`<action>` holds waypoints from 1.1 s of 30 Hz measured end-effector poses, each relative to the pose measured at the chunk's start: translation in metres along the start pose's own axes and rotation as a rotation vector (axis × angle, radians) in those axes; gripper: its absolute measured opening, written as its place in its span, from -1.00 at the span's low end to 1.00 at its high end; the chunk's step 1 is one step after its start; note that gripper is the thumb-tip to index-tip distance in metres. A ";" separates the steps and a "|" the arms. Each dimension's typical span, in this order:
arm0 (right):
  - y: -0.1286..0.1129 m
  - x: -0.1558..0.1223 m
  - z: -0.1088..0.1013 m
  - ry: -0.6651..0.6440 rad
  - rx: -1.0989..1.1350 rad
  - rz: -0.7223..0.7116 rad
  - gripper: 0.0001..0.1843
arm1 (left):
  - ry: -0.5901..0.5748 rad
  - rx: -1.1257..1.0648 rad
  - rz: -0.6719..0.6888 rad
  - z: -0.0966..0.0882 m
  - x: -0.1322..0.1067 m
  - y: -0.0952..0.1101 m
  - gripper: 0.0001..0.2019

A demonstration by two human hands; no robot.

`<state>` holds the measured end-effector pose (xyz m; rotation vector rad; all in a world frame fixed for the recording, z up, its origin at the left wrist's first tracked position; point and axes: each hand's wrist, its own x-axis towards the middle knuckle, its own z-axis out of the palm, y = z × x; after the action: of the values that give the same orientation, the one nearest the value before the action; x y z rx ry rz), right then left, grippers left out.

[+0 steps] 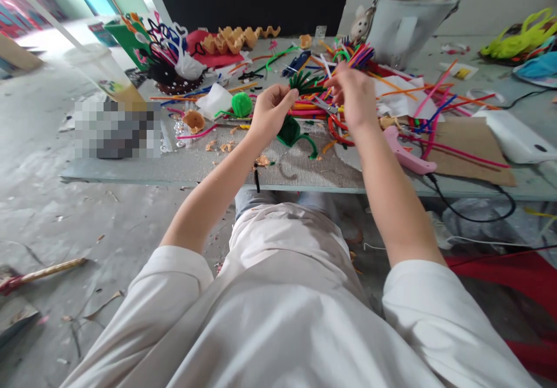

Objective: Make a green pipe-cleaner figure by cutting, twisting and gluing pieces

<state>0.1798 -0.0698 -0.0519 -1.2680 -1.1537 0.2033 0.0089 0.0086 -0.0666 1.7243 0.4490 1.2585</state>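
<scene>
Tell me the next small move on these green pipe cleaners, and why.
Probably bring the right hand in to gather the dark green pipe-cleaner strands: they fan out loosely above the left hand, which pinches their base.

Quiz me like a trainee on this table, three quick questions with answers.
1. Which is nearer the pink hot glue gun: the left hand or the right hand?
2. True or false: the right hand is gripping the glue gun.
3. Fill in the blank: the tuft of pipe cleaners between the two hands is ____.

Key: 1. The right hand. 2. False, the glue gun lies on the table. 3. Green.
</scene>
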 end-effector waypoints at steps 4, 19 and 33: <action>0.005 -0.009 0.024 -0.215 0.152 0.062 -0.45 | -0.019 -0.063 0.014 0.001 -0.001 0.002 -0.68; -0.006 -0.020 0.029 -0.183 0.558 0.488 -0.81 | -0.061 -0.154 -0.089 0.005 -0.003 0.007 -0.73; -0.001 -0.017 0.031 -0.169 0.233 0.207 -0.68 | -0.121 0.154 0.006 0.002 -0.002 0.005 -0.74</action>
<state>0.1479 -0.0617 -0.0647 -1.1772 -1.1043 0.5920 0.0086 0.0039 -0.0637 1.9205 0.4799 1.1412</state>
